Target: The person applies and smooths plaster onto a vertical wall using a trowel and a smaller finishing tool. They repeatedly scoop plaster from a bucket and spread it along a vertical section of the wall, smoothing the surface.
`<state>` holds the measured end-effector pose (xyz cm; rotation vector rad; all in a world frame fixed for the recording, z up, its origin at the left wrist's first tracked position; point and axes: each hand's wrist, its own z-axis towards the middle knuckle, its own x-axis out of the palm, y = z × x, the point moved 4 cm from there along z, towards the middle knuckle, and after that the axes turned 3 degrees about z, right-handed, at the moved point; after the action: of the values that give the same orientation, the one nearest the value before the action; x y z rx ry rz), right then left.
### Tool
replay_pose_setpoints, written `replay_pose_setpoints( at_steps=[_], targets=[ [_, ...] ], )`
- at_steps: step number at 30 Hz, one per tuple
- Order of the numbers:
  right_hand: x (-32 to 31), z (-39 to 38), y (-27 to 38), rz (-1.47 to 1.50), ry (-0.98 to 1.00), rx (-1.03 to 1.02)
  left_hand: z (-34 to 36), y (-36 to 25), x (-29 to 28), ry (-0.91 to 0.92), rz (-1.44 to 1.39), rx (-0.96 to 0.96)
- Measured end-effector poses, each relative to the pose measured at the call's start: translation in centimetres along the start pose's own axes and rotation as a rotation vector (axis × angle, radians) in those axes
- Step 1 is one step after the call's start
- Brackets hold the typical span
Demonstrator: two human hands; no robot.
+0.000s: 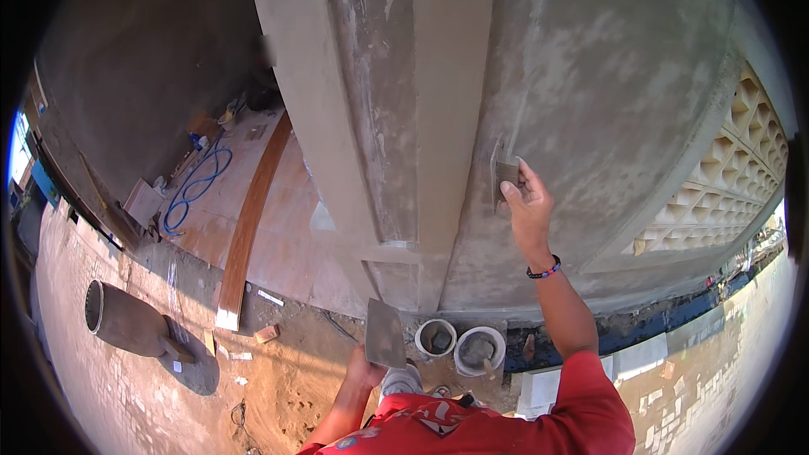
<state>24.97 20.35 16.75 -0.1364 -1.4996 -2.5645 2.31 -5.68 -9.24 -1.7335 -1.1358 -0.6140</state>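
My right hand (531,206) is raised to the grey plastered wall (581,118), right of the projecting column (451,118). Its fingers and thumb close around a small plastering trowel (507,172), whose thin blade shows nearly edge-on against the wall. Lower down, my left hand (362,368) grips a flat, grey rectangular plate (385,334) by its lower edge, in front of my body. The plate's handle, if it has one, is hidden. At the column's foot stand two white buckets (461,362) with grey mix inside; a tool handle leans out of the right one.
A long brown plank (257,219) lies through the opening at left, near a coiled blue hose (195,190). A grey drum (131,320) lies on the paving. Patterned vent blocks (733,168) fill the wall at right, above a dark trench (649,324) with pale slabs (638,357) beside it.
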Motion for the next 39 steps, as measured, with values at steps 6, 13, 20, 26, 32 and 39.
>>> replay_pose_setpoints(
  at_steps=[6,13,20,26,32,39],
  targets=[
    [5.2,7.4,13.7,-0.549,-0.178,-0.842,2.4,-1.9,0.4,0.078,0.041,0.006],
    [10.8,3.6,5.9,-0.811,0.081,-0.908,3.1,-6.3,1.8,0.086,0.057,-0.005],
    [9.9,5.1,14.3,-0.806,0.026,-1.057,3.9,-10.7,2.4,0.097,0.123,-0.037],
    [8.6,11.9,20.3,-0.984,0.018,-1.075,4.9,-11.7,3.9,0.14,0.162,-0.086],
    [9.5,0.3,3.1,-1.035,0.391,-0.814,4.9,-11.3,5.1,0.169,0.19,-0.14],
    [6.8,2.1,8.2,-0.379,-0.347,-0.554,5.6,-12.9,2.9,0.212,0.198,-0.122]
  ],
)
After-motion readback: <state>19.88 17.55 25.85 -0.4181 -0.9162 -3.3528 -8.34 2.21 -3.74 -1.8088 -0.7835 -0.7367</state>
